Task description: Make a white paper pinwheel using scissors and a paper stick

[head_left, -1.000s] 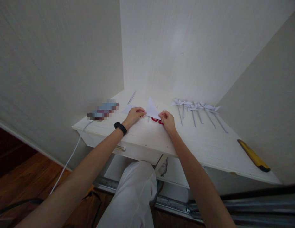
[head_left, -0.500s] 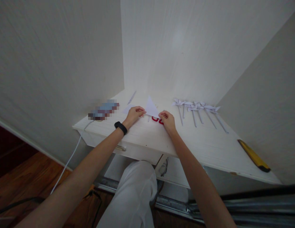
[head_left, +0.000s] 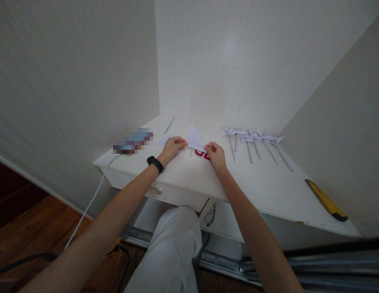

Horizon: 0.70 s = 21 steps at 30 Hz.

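Note:
A white paper triangle [head_left: 194,137] is held up just above the desk, one point facing the back wall. My left hand [head_left: 174,147] pinches its left corner, and my right hand [head_left: 215,154] pinches the right corner. Under the paper's lower edge show the red handles of scissors [head_left: 199,153]; their blades are hidden. Another piece of white paper [head_left: 165,140] lies behind my left hand, partly covered by it. Farther back rest thin paper sticks [head_left: 169,125].
Several white paper pinwheels [head_left: 252,136] on sticks lie at the back right of the white desk [head_left: 189,175]. A yellow and black tool [head_left: 326,200] sits near the right edge. At the left is a blurred-out device [head_left: 134,141] with a white cable [head_left: 94,195].

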Motion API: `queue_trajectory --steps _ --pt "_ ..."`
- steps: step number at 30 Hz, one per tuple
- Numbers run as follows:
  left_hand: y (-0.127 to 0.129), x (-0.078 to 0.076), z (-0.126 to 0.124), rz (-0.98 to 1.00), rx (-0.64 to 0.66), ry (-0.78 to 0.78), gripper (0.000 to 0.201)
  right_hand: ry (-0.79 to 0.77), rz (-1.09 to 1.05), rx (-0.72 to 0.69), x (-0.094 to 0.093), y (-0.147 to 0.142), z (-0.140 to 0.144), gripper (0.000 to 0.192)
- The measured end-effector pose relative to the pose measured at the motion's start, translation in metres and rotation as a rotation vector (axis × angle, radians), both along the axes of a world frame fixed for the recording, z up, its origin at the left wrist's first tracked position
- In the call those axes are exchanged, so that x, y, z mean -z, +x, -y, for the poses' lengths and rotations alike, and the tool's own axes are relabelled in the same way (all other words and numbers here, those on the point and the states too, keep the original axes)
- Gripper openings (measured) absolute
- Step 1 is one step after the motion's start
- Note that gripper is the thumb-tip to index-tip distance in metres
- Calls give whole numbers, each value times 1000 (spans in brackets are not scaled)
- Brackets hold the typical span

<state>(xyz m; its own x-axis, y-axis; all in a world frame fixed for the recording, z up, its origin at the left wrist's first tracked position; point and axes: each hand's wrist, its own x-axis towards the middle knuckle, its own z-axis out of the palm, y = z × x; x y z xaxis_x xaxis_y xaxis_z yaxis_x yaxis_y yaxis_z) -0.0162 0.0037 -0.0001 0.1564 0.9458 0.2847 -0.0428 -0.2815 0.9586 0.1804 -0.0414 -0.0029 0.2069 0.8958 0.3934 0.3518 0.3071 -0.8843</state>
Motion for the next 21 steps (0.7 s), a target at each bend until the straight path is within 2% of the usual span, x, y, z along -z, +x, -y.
queue_trajectory --steps 9,21 --pt "0 1 -2 -7 13 5 19 0 -17 -18 0 0 -1 13" --pt "-1 -1 -1 -10 -36 13 17 6 -24 -24 -2 -1 2 12"
